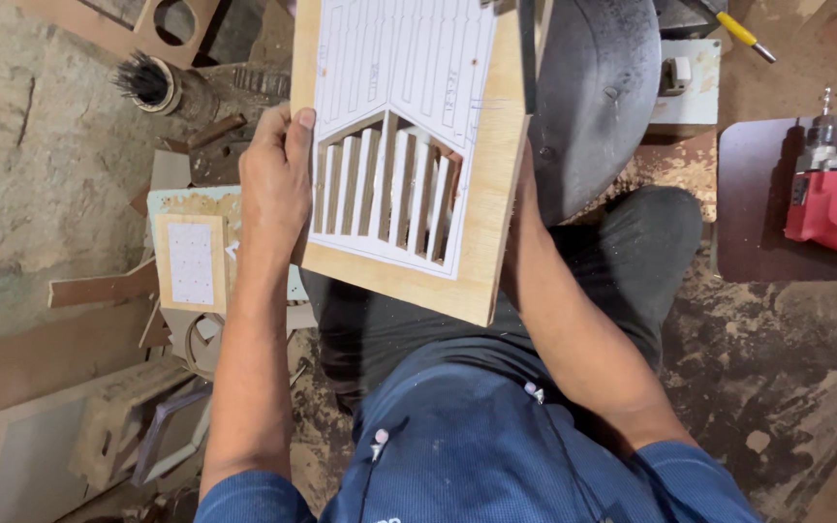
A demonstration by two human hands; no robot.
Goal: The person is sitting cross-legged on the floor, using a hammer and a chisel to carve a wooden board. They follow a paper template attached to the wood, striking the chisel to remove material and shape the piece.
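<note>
Plywood panel [477,242] | paper-faced, slotted | left hand [273,194] grips edge

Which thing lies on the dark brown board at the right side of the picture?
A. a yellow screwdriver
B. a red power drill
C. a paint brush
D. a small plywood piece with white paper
B: the red power drill rests on the dark brown board at the right, well apart from the plywood panel that the left hand grips.

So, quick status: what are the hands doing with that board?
Left hand grips the left edge of the pale plywood board with paper pattern and cut slots. Right hand hidden behind it. Red power drill lies apart.
</note>
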